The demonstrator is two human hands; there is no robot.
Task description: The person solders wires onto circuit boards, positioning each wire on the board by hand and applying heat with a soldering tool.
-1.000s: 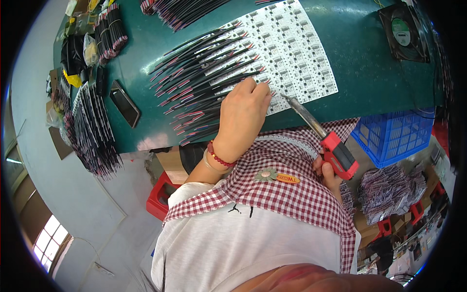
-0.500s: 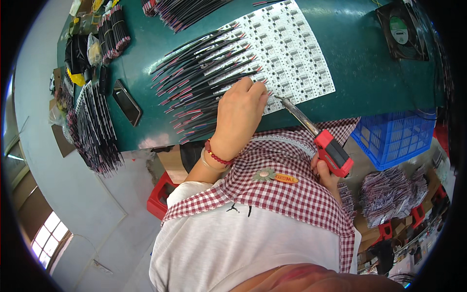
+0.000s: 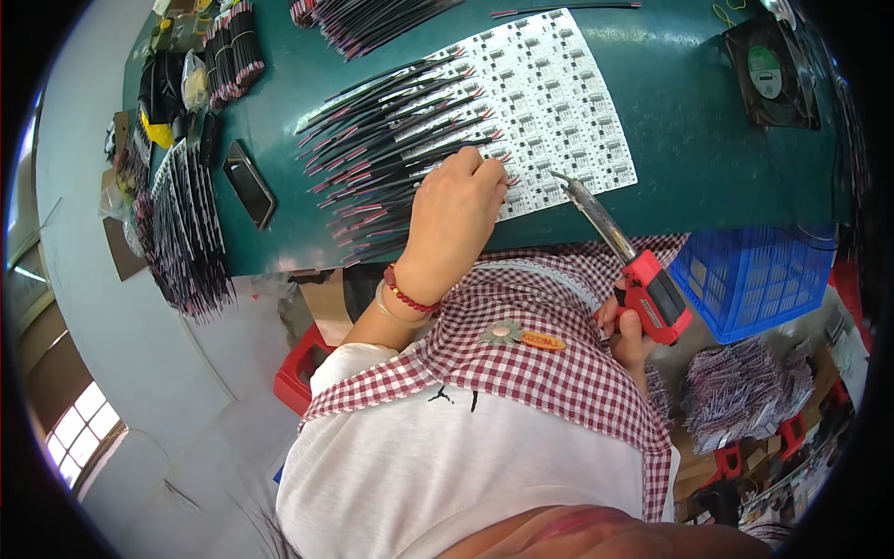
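White circuit-board sheet (image 3: pixel 559 112), right there in the upper centre of the frame, flat on the green table (image 3: pixel 689 158)! Probably light, thin and fairly stiff, with small parts easily knocked; best taken by the bare right edge. Across the left half, rows of black wires (image 3: pixel 391 130), likely soft, springy and a little slippery; best pinched near the red-tipped ends. And down at those ends, just left of frame centre, the left hand (image 3: pixel 452 210), fingers curled together; cannot tell what, if anything, is pinched beneath. Over to the right hand (image 3: pixel 629 340), right of centre, wrapped around the handle of a red-and-black soldering iron (image 3: pixel 643 270)! Tip over the sheet's lower part, contact impossible to judge; possibly hot, so only the handle for gripping. Further out: phone (image 3: pixel 250 184) on the left, tied wire bundles (image 3: pixel 233 56) upper left, black fan (image 3: pixel 768 74) upper right, blue crate (image 3: pixel 745 289) below that.
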